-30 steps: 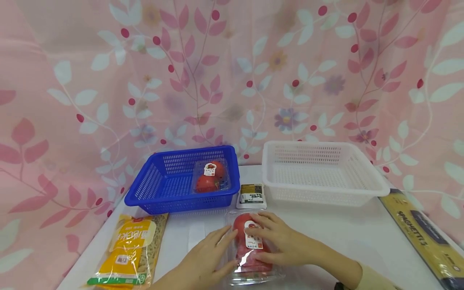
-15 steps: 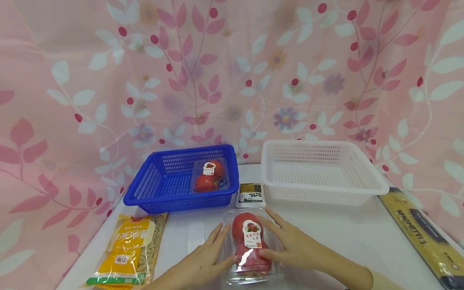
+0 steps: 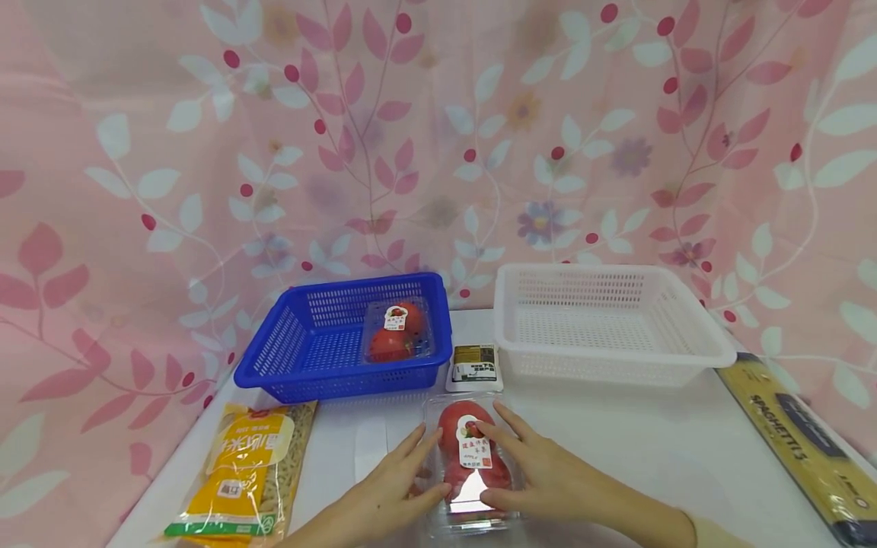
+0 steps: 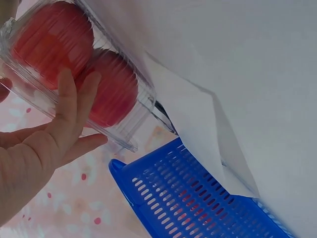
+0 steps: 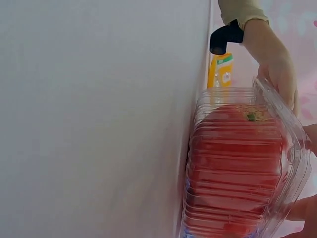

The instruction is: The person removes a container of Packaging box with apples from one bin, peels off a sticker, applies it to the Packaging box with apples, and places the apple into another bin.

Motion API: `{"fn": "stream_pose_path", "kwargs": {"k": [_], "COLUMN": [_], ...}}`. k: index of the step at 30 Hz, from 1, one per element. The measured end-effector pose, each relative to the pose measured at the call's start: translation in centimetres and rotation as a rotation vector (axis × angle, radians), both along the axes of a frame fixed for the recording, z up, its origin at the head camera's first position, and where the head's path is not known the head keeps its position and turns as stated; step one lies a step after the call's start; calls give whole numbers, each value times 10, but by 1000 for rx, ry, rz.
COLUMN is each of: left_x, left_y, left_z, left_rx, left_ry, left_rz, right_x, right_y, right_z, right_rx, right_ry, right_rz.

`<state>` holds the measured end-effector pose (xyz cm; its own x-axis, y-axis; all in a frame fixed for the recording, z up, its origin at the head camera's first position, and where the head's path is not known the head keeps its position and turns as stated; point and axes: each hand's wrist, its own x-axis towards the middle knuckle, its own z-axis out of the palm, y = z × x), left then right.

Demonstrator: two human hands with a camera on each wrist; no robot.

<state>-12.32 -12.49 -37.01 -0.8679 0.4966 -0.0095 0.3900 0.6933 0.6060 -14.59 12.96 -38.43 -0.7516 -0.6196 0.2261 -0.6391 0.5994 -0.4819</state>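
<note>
A clear plastic clamshell box (image 3: 457, 487) with two large red fruits and a white picture label lies at the front middle of the table. My left hand (image 3: 390, 487) is at its left side, fingers extended and spread; in the left wrist view two fingertips overlap the ribbed wall near the red fruits (image 4: 106, 94). From the right, my right hand (image 3: 548, 472) reaches over the lid, index finger at the label and thumb low on the top. Seen from the right wrist, the projecting lid edge (image 5: 292, 134) runs beside the fingers.
Behind stand a blue basket (image 3: 263, 373) holding a similar fruit box (image 3: 428, 335) and a white basket (image 3: 617, 361). A small packet (image 3: 476, 365) lies between them. A yellow bag (image 3: 240, 472) is at left, a spaghetti pack (image 3: 788, 441) at right. White paper (image 4: 193, 109) lies near the box.
Both hands lifted slightly outward half a second ago and have now come back in over the box. The label has shifted a little left, and the glare on the lid has grown.
</note>
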Motion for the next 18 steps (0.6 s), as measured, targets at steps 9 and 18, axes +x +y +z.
{"fn": "stream_pose_path", "kwargs": {"k": [9,18], "left_x": [6,7], "left_y": [5,-1], "left_z": [4,11], "left_rx": [-55,-28], "left_ry": [83,89], "left_rz": [50,67], "right_x": [4,6], "right_y": [-5,-12], "right_z": [2,7], "right_rx": [-6,-13], "right_ry": [27,56], "right_rz": [12,27]}}
